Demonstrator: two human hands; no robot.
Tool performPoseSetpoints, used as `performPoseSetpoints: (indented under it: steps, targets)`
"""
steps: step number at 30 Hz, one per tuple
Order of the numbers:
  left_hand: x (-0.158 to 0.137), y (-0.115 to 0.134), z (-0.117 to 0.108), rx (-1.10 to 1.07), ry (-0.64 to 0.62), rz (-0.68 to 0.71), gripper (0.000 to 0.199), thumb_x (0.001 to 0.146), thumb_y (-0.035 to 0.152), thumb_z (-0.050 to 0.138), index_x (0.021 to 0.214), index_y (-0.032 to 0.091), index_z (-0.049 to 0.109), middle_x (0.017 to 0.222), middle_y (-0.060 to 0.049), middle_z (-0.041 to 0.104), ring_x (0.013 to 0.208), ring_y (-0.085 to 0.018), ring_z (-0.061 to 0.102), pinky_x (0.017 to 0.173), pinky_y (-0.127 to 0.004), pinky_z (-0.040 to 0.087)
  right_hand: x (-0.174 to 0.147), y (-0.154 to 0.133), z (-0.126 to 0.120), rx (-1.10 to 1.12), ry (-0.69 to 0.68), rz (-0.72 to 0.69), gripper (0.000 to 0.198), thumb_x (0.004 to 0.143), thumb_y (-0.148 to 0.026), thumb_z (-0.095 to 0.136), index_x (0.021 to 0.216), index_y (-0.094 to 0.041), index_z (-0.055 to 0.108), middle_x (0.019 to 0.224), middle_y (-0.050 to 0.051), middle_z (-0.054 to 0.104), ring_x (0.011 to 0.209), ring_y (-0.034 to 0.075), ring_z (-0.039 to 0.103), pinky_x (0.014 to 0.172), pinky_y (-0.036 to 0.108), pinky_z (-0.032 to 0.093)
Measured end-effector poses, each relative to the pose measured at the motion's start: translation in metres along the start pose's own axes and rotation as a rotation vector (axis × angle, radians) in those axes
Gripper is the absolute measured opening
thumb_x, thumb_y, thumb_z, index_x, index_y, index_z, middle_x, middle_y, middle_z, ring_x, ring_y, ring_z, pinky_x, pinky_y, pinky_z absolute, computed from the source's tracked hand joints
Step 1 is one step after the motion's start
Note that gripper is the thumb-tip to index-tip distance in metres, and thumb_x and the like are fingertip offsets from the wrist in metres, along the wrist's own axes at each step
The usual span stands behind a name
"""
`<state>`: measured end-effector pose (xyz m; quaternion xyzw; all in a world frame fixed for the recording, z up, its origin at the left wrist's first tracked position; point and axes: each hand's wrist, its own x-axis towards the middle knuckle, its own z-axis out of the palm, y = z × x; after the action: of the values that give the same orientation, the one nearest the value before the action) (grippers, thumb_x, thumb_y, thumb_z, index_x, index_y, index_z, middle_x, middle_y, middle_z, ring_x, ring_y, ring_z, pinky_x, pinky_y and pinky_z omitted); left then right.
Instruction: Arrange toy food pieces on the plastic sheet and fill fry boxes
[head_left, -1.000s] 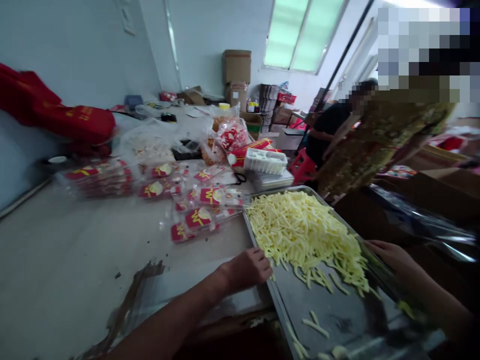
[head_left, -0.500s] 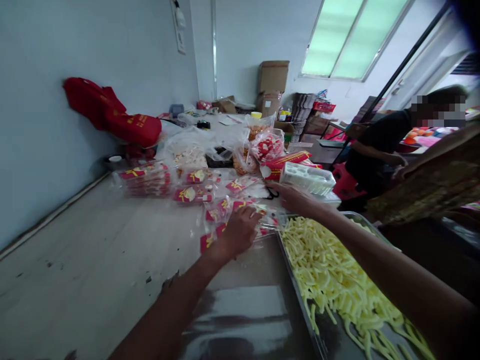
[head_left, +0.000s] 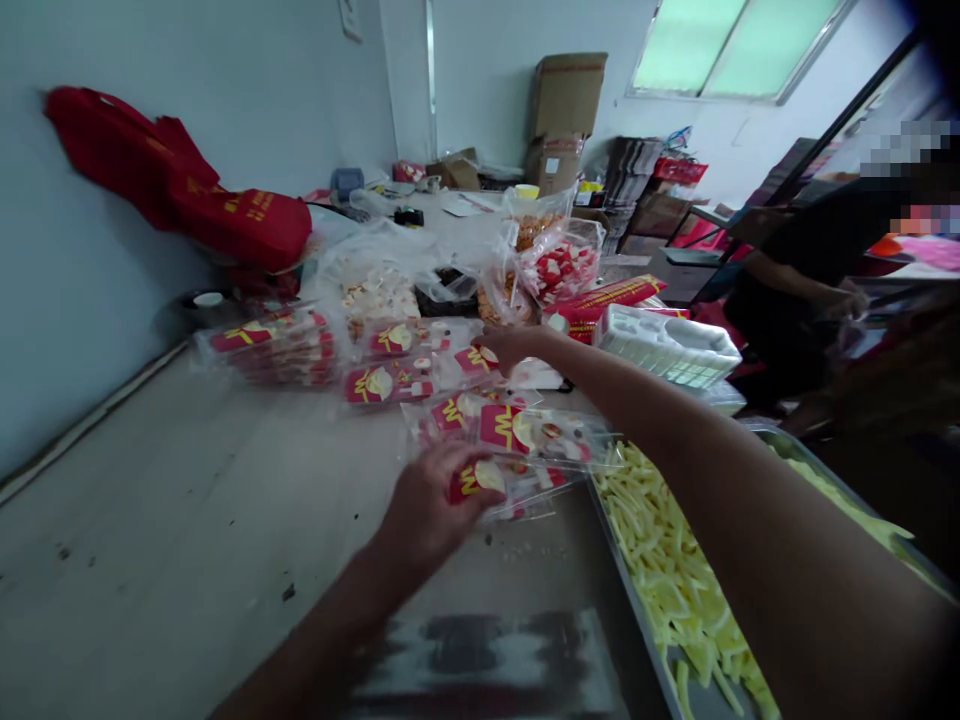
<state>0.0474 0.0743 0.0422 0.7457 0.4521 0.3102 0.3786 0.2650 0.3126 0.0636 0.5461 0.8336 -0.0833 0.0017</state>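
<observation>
Packets (head_left: 551, 437) — over six, hands (head_left: 427, 500) — two

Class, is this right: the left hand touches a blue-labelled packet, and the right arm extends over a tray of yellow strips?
No: the packet at the left hand has a red label, not blue, as the head view shows.

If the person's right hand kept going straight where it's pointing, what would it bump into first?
Probably the flat, clear plastic packet with a red-and-yellow label, right by the fingertips of the right hand. Depth is unclear, so they may be touching it.
</observation>
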Motion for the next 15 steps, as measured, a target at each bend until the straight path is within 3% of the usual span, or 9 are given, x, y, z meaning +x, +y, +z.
performPoseSetpoints:
  steps: [2,4,6,8,10,12,15]
  targets:
    - [-0.028,0.014,0.037,-0.435,-0.044,-0.198,0.039,0.076,0.042,0.078,0.108,0.021,0.068,0.101,-0.009,0.071,0.089,-0.021,0.067,0.082,-0.036,0.054,-0.005,-0.005,-0.014,-0.088,-0.126,-0.118,0.07,0.063,-0.018,0.087,0.127,-0.008,0.061,0.143,0.015,0.051,0.121,0.028,0.056,0.098,0.027,0.043]
    - [-0.043,0.026,0.076,-0.811,-0.03,-0.406,0.045,0.068,0.041,0.085,0.101,0.018,0.065,0.097,-0.01,0.07,0.089,-0.021,0.067,0.083,-0.034,0.054,-0.02,-0.013,-0.029,-0.121,-0.163,-0.182,0.088,0.056,-0.028,0.092,0.135,-0.015,0.057,0.147,0.015,0.046,0.124,0.034,0.053,0.1,0.034,0.045]
    - [-0.043,0.037,0.107,-1.121,0.067,-0.576,0.059,0.059,0.038,0.092,0.104,0.018,0.06,0.101,-0.01,0.069,0.09,-0.022,0.068,0.083,-0.035,0.053,-0.045,-0.02,-0.037,-0.135,-0.215,-0.239,0.1,0.052,-0.041,0.094,0.142,-0.022,0.052,0.144,0.013,0.047,0.123,0.038,0.053,0.1,0.041,0.047]
    - [-0.032,0.048,0.125,-1.36,0.178,-0.654,0.061,0.059,0.036,0.092,0.107,0.019,0.058,0.107,-0.011,0.068,0.094,-0.023,0.069,0.086,-0.035,0.053,-0.075,-0.022,-0.035,-0.144,-0.255,-0.256,0.11,0.049,-0.051,0.094,0.146,-0.027,0.048,0.14,0.012,0.05,0.123,0.04,0.053,0.101,0.045,0.046]
    - [-0.016,0.057,0.131,-1.516,0.261,-0.657,0.047,0.068,0.033,0.087,0.103,0.018,0.059,0.106,-0.01,0.068,0.096,-0.021,0.068,0.09,-0.034,0.052,-0.105,-0.018,-0.022,-0.088,-0.267,-0.221,0.115,0.048,-0.054,0.094,0.149,-0.026,0.046,0.138,0.015,0.052,0.124,0.042,0.051,0.102,0.047,0.044]
    - [0.0,0.06,0.132,-1.584,0.315,-0.669,0.032,0.075,0.028,0.081,0.097,0.018,0.06,0.097,-0.007,0.068,0.09,-0.018,0.068,0.089,-0.032,0.052,-0.13,-0.01,-0.005,0.066,-0.271,-0.191,0.108,0.064,-0.054,0.087,0.154,-0.021,0.038,0.14,0.018,0.051,0.126,0.041,0.05,0.105,0.045,0.041]
    - [0.02,0.059,0.135,-1.612,0.373,-0.698,0.018,0.081,0.019,0.073,0.092,0.018,0.059,0.082,-0.003,0.066,0.075,-0.013,0.064,0.08,-0.028,0.053,-0.154,-0.001,0.014,0.274,-0.295,-0.243,0.077,0.096,-0.042,0.058,0.159,-0.015,0.023,0.143,0.019,0.051,0.125,0.029,0.053,0.103,0.035,0.042]
